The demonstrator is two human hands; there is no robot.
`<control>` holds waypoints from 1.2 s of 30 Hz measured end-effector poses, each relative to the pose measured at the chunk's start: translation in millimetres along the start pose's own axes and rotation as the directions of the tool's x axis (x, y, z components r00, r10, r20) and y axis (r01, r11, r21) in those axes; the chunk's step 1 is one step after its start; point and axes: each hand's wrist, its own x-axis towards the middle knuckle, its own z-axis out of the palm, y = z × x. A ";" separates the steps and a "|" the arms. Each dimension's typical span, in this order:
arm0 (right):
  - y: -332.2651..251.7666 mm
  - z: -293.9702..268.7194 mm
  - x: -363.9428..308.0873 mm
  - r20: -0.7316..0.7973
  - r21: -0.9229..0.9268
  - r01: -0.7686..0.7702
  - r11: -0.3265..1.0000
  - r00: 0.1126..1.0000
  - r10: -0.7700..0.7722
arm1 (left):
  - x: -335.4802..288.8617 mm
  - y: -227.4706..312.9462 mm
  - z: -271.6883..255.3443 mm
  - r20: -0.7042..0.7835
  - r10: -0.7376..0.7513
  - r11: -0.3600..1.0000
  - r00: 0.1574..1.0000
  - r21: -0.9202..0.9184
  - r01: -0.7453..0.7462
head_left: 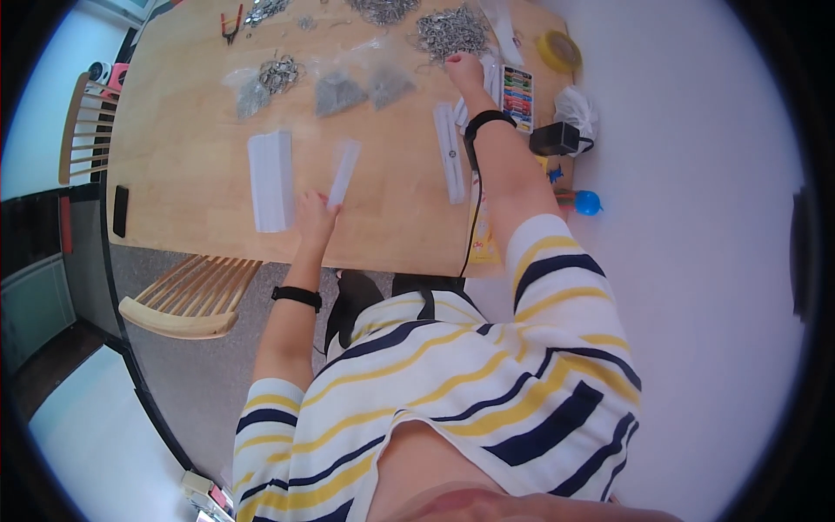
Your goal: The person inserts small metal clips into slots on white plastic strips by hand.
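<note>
My left hand (317, 216) is closed at the near edge of the table, pinching the lower end of a narrow translucent plastic sleeve (346, 165). Just left of it lies a stack of white strips (271, 181). My right hand (465, 71) is stretched far forward, at the near edge of a heap of small silvery metal pieces (452, 33). Its fingers look curled together; whatever is between them is too small to make out. Near my right forearm lies a long white narrow box (450, 152).
Clear bags of metal pieces (339, 93) and a small loose pile (282, 75) lie mid-table. Red-handled pliers (230, 26) are at the far left. On the right stand yellow tape (559, 51), a colour set (517, 97) and a black box (554, 138). A wooden chair (187, 300) stands left.
</note>
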 end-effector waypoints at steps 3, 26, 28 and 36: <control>2.5 16.4 -0.1 0.039 -0.053 0.163 0.985 0.986 -0.161 | 0.1 -4.4 5.0 0.046 -0.021 0.998 0.999 -0.061 0.023; -26.8 -10.8 -0.8 -0.044 0.177 0.315 0.932 0.949 -0.313 | -26.6 0.4 -2.3 0.326 -0.123 0.574 0.937 -0.747 0.335; -41.9 -26.4 -8.8 0.095 0.472 0.134 0.872 0.975 -0.201 | -30.6 12.7 -28.1 0.409 -0.155 0.373 0.899 -0.819 0.437; -146.4 -121.6 -124.4 0.567 0.799 -0.414 0.437 0.761 -0.315 | -54.8 43.1 -129.3 0.340 -0.015 -0.005 0.940 -0.941 0.340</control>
